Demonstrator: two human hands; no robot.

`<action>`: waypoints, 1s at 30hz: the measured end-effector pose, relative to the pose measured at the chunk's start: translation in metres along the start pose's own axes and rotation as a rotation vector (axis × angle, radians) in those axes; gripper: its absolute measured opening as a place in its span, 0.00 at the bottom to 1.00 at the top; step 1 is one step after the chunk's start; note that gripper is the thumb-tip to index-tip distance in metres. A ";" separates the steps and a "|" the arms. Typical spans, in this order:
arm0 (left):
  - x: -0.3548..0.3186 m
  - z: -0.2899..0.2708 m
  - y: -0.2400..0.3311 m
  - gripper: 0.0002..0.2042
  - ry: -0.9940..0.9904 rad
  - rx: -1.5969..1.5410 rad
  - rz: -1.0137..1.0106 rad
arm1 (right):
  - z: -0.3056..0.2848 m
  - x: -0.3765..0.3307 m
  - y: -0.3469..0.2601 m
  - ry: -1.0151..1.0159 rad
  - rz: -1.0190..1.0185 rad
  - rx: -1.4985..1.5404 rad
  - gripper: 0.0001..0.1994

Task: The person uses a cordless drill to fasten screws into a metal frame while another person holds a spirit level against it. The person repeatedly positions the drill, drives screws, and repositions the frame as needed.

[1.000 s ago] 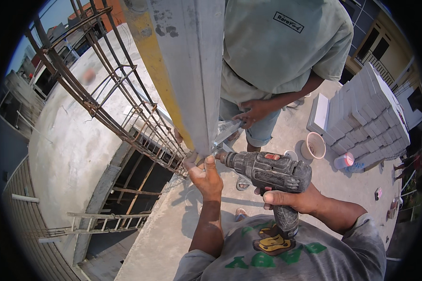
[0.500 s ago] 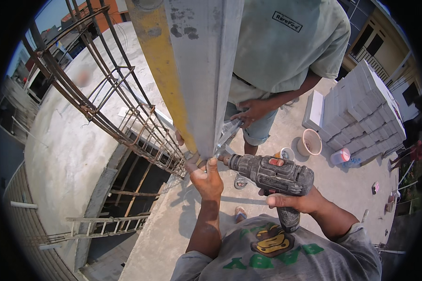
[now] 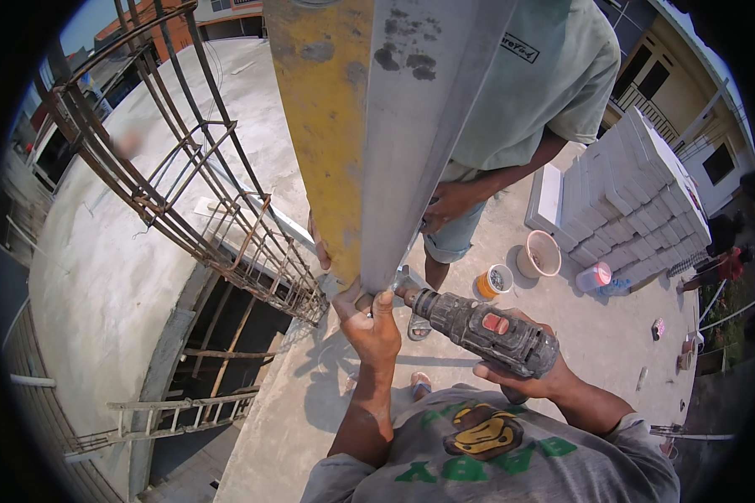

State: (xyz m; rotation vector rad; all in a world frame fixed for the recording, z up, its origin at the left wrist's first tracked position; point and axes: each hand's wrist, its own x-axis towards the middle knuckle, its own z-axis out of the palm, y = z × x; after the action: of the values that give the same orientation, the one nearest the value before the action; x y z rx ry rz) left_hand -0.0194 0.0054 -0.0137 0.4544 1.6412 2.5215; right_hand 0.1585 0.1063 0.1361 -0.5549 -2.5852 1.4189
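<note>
My left hand (image 3: pixel 371 331) is closed around the lower ends of a grey metal channel (image 3: pixel 415 126) and a scuffed yellow bar (image 3: pixel 320 134), perhaps a spirit level, which stand side by side. In my right hand (image 3: pixel 541 379) is a dusty black cordless drill (image 3: pixel 499 331) with a red patch on top. Its nose points left, at or very near a small metal piece (image 3: pixel 407 281) by the channel's foot; the exact contact is hidden. Behind the channel stands a co-worker in a pale green shirt (image 3: pixel 554 101), one hand (image 3: pixel 449 203) partly covered by the channel. Fingertips (image 3: pixel 317 243) show beside the yellow bar.
A rusty rebar cage (image 3: pixel 218 184) rises at the left, above an opening in the slab with a ladder (image 3: pixel 184 409). Toward the right are a small bucket (image 3: pixel 493 281), a pale tub (image 3: pixel 541 254), a pink-lidded container (image 3: pixel 594 277) and stacked light blocks (image 3: pixel 625 197).
In the picture, the upper channel and yellow bar have shifted right. The drill has turned, its rear dipping and its grip now mostly hidden beneath it. My left hand keeps its hold.
</note>
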 end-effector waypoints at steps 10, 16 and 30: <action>0.002 -0.007 -0.003 0.23 -0.051 0.031 0.018 | 0.057 -0.032 0.007 0.256 0.444 0.473 0.17; 0.010 -0.011 -0.001 0.21 -0.114 0.176 0.157 | 0.066 -0.031 0.003 0.315 0.433 0.593 0.18; 0.016 -0.014 0.002 0.16 -0.155 0.176 0.234 | 0.024 -0.007 -0.019 0.001 0.267 0.199 0.27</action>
State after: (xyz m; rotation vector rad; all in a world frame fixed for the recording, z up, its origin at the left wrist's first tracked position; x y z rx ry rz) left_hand -0.0390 -0.0032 -0.0142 0.8833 1.8534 2.4281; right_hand 0.1526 0.0755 0.1389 -0.8939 -2.4002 1.7304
